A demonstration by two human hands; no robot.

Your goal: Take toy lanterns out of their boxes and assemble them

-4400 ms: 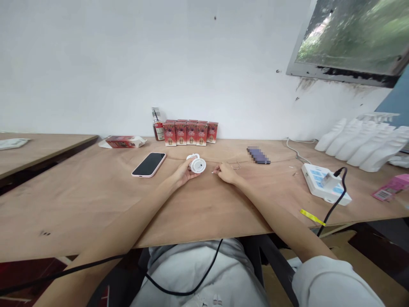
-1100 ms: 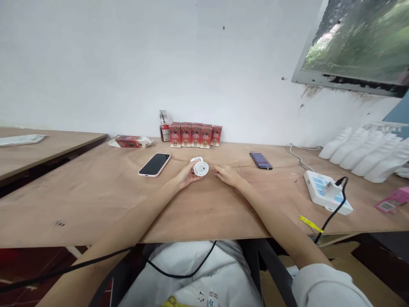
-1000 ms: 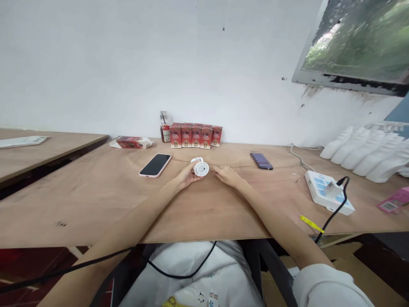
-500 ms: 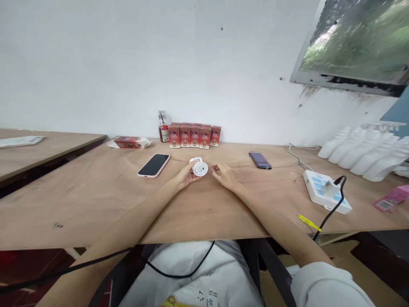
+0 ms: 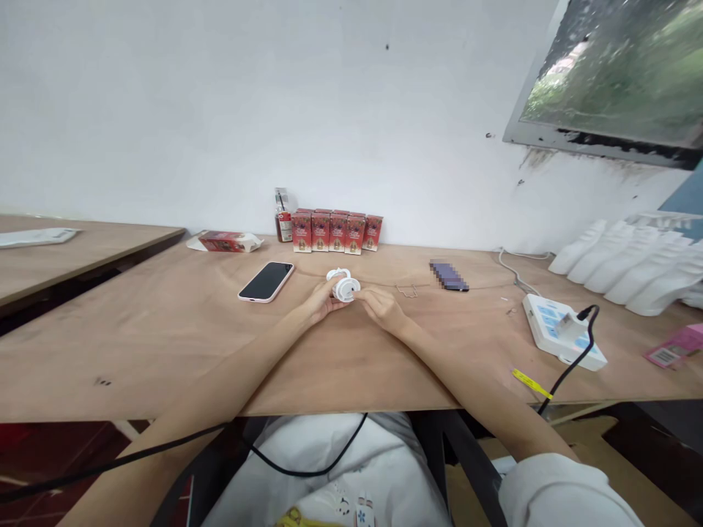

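Note:
My left hand (image 5: 321,301) is closed around a small round white plastic piece (image 5: 346,290), holding it above the table with its flat round face turned toward me. Behind that face a second white ring-like part of the piece shows. My right hand (image 5: 383,307) has its thumb and fingers pinched together at the right edge of the round face. Whether something tiny sits between those fingertips is hidden. Just right of my right hand, a thin bent wire-like item (image 5: 407,290) lies on the table.
A phone (image 5: 266,282) lies left, another with a blurred screen (image 5: 449,275) right. Red boxes (image 5: 329,231) and a bottle (image 5: 283,218) stand by the wall. At right are a power strip (image 5: 563,331), a yellow tag (image 5: 531,383) and white plastic shapes (image 5: 620,263).
My right hand has moved left, from a short gap beside the white piece to its face, and its fingers have come together there. My left hand keeps its hold.

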